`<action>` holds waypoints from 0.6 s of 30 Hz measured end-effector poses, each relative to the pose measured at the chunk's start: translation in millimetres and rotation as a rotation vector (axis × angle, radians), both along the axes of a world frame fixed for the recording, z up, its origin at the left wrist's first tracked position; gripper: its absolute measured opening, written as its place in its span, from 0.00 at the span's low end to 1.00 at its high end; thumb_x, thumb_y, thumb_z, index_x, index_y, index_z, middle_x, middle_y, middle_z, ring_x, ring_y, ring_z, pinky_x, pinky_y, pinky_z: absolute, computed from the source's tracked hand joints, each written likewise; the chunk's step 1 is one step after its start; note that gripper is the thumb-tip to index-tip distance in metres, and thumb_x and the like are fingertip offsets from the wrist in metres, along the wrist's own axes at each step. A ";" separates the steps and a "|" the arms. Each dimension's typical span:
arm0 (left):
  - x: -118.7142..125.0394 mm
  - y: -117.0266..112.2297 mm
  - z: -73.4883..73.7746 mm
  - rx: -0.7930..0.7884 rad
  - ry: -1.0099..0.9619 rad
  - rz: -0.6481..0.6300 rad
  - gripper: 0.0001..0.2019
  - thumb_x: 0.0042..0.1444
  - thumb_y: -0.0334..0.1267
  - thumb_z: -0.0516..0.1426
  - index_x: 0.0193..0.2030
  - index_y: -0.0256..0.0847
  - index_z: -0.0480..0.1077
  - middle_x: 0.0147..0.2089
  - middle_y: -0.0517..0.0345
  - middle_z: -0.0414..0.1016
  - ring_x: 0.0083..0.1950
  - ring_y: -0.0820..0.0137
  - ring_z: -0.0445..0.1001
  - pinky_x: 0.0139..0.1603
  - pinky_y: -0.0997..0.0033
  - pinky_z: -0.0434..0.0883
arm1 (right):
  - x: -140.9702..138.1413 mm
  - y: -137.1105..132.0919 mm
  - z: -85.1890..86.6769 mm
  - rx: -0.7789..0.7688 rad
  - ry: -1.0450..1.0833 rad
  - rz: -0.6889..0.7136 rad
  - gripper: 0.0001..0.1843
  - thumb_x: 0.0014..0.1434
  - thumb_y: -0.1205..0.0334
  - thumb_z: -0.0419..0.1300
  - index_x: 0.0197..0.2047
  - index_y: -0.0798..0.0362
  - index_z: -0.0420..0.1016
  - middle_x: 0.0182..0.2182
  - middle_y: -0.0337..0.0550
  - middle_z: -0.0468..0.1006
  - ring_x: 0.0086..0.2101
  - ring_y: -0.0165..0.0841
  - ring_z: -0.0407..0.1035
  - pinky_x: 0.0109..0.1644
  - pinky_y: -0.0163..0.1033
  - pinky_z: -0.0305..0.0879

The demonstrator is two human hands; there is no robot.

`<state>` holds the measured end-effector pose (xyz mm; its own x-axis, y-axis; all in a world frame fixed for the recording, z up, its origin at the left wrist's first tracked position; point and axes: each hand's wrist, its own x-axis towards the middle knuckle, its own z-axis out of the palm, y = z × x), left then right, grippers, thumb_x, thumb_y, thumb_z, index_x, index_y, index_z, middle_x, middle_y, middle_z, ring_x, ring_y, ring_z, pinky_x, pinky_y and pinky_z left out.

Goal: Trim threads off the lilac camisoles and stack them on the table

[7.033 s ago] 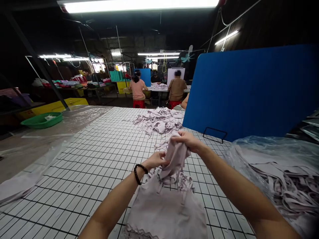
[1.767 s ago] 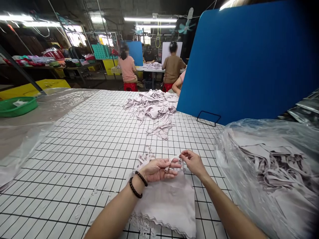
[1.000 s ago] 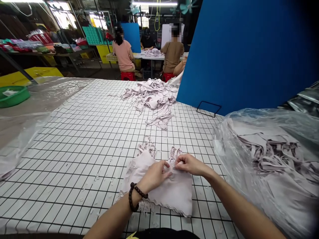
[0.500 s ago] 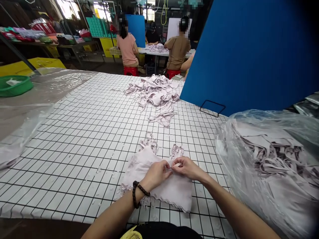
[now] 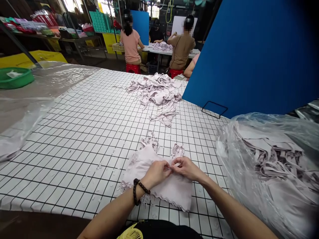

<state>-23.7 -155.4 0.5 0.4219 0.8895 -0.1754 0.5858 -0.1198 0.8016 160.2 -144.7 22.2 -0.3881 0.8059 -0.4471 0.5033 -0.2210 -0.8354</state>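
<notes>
A small stack of pale lilac strappy camisoles (image 5: pixel 171 196) lies on the table in front of me, wavy hems toward me and bunched thin straps (image 5: pixel 177 150) pointing away. My left hand (image 5: pixel 159 172) pinches thumb and fingers together at the neckline edge of the top camisole. Close beside it, almost touching, my right hand (image 5: pixel 185 168) pinches the same edge. A small pale strip shows between the right fingertips; what it is I cannot make out. A dark beaded bracelet sits on my left wrist.
Loose lilac garments (image 5: pixel 159 91) are heaped farther back on the checked tablecloth (image 5: pixel 82 132). A clear plastic bag (image 5: pixel 231 159) of folded garments stands at right, below a tall blue board (image 5: pixel 244 56). A green basket (image 5: pixel 17 79) is at far left. Several people sit beyond.
The view has shifted slightly. Both hands keep their pinch at the same spot on the camisole. In the background, the person in brown has raised an arm.
</notes>
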 end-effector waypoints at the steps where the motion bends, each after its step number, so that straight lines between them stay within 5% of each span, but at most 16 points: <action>1: 0.0 0.1 -0.5 0.002 0.003 0.002 0.14 0.54 0.46 0.55 0.36 0.37 0.76 0.28 0.55 0.76 0.28 0.69 0.70 0.29 0.73 0.61 | -0.8 -0.1 0.8 0.003 -0.008 0.004 0.17 0.55 0.49 0.59 0.35 0.56 0.75 0.26 0.44 0.78 0.23 0.28 0.66 0.22 0.30 0.53; 6: 0.1 -0.2 -3.5 0.013 0.000 0.013 0.15 0.55 0.47 0.55 0.35 0.37 0.75 0.27 0.55 0.75 0.27 0.70 0.69 0.28 0.74 0.60 | -2.7 0.2 5.9 0.067 -0.099 0.058 0.15 0.56 0.52 0.57 0.35 0.55 0.75 0.26 0.43 0.78 0.23 0.28 0.66 0.22 0.30 0.54; 14: -1.2 0.2 -4.3 -0.048 -0.035 -0.010 0.14 0.54 0.47 0.56 0.35 0.37 0.75 0.29 0.55 0.76 0.29 0.70 0.69 0.30 0.73 0.60 | -3.6 7.2 18.4 0.392 -0.324 0.293 0.06 0.51 0.63 0.58 0.28 0.52 0.76 0.27 0.41 0.78 0.29 0.32 0.69 0.32 0.34 0.59; 18: -2.0 0.4 -5.2 -0.053 -0.014 -0.006 0.14 0.54 0.47 0.56 0.35 0.38 0.73 0.28 0.56 0.74 0.30 0.69 0.69 0.30 0.72 0.59 | 2.9 20.3 24.2 0.361 -0.369 0.377 0.06 0.50 0.63 0.59 0.30 0.51 0.78 0.27 0.41 0.78 0.30 0.34 0.69 0.32 0.34 0.59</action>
<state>-25.7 -155.0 -4.7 0.4299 0.8767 -0.2160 0.5737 -0.0805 0.8151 163.1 -124.4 46.5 -0.5469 0.7689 -0.3312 0.7604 0.2907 -0.5807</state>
